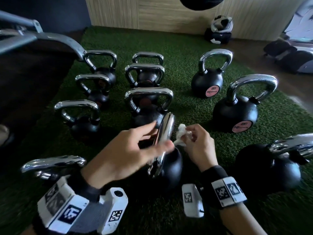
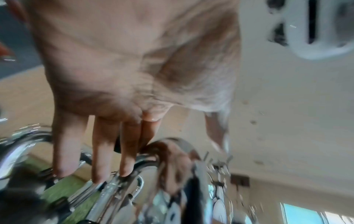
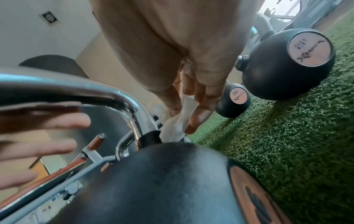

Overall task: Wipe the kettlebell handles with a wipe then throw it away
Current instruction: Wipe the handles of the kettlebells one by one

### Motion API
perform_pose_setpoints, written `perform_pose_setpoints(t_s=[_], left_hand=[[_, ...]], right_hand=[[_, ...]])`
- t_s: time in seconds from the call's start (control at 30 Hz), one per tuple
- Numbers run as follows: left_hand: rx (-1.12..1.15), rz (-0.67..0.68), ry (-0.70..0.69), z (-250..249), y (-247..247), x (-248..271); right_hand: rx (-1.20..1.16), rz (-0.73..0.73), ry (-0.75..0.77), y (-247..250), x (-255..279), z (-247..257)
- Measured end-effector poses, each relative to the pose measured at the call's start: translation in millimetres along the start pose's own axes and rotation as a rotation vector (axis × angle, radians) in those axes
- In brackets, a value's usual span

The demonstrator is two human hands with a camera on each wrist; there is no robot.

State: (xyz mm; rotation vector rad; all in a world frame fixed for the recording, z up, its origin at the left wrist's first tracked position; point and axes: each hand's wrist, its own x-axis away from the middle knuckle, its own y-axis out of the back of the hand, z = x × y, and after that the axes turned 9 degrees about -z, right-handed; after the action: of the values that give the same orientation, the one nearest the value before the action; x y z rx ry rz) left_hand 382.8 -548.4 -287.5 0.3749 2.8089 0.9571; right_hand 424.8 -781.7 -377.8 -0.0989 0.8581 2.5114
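The nearest black kettlebell stands on green turf, its chrome handle seen edge-on. My left hand reaches over that handle with its fingers nearly straight, their tips on the chrome, and the thumb lies across the near side. My right hand pinches a crumpled white wipe just right of the handle. In the right wrist view the wipe hangs from the fingers and touches the spot where the handle meets the body.
Several more chrome-handled kettlebells stand in rows beyond and to the left. Two with pink labels stand at the right, another close by on the right. A dark bench frame fills the left. Bags lie by the wooden wall.
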Motion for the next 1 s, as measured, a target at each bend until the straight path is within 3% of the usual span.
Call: perform_pose_setpoints(t_s=[0.1, 0.23, 0.33, 0.57, 0.7, 0.8, 0.87, 1.0], left_hand=[[-0.324, -0.103, -0.115, -19, -14, 10], [-0.163, -0.077, -0.057, -18, -18, 5], [-0.114, -0.054, -0.067, -18, -16, 4], [-0.141, 0.16, -0.158, -7, 4, -17], [-0.321, 0.41, -0.214, -6, 30, -56], [-0.326, 0.539, -0.238, -12, 42, -76], [-0.314, 0.58, -0.263, -11, 43, -82], [-0.281, 0.579, -0.29, -2, 42, -80]], right_hand=[[-0.042, 0.2, 0.031, -20, -14, 5], [-0.415, 0.485, -0.077, -28, -23, 16], [-0.446, 0.607, -0.034, -26, -24, 14], [-0.248, 0.401, 0.031, -19, -20, -5], [-0.169, 0.137, -0.016, -18, 8, -16], [-0.165, -0.084, -0.02, -18, 35, -16], [-0.151, -0.162, -0.01, -20, 45, -15], [-0.176, -0.177, -0.033, -20, 48, -12]])
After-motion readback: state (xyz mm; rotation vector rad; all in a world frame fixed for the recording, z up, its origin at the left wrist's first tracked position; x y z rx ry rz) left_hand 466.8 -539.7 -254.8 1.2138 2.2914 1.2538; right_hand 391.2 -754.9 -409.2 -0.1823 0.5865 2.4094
